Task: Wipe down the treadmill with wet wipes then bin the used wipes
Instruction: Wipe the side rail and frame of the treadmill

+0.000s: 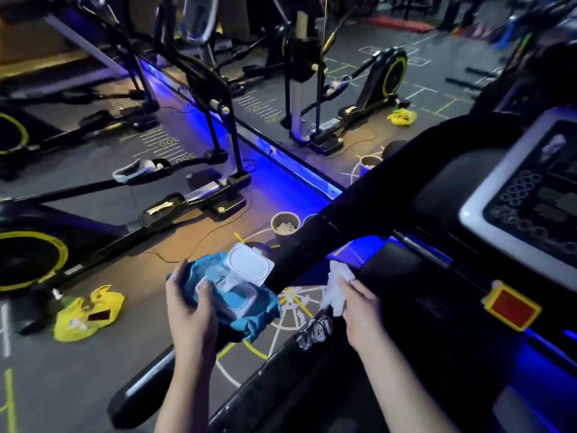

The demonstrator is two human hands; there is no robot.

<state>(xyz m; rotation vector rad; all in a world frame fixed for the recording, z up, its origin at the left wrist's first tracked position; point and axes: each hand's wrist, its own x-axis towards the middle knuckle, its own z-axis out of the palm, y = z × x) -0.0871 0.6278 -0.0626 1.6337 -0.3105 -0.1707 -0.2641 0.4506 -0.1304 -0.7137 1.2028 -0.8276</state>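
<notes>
A blue pack of wet wipes (pixel 246 304) with its white lid flipped open is held by my left hand (pixel 190 301), thumb on its top. A crumpled white wipe (pixel 335 285) is pinched in my right hand (pixel 359 303), just over the black handrail (pixel 312 254) of the treadmill. The treadmill's console (pixel 527 195) with a white rim and button panel is at the right. A small round bin (pixel 284 226) holding pale scraps stands on the floor beyond the handrail.
A yellow plastic bag (pixel 84 314) lies on the floor at the left. An elliptical trainer (pixel 131 195) stands at the left before a mirror lit with a blue strip along its base. A red and yellow sticker (pixel 510 306) marks the treadmill's side.
</notes>
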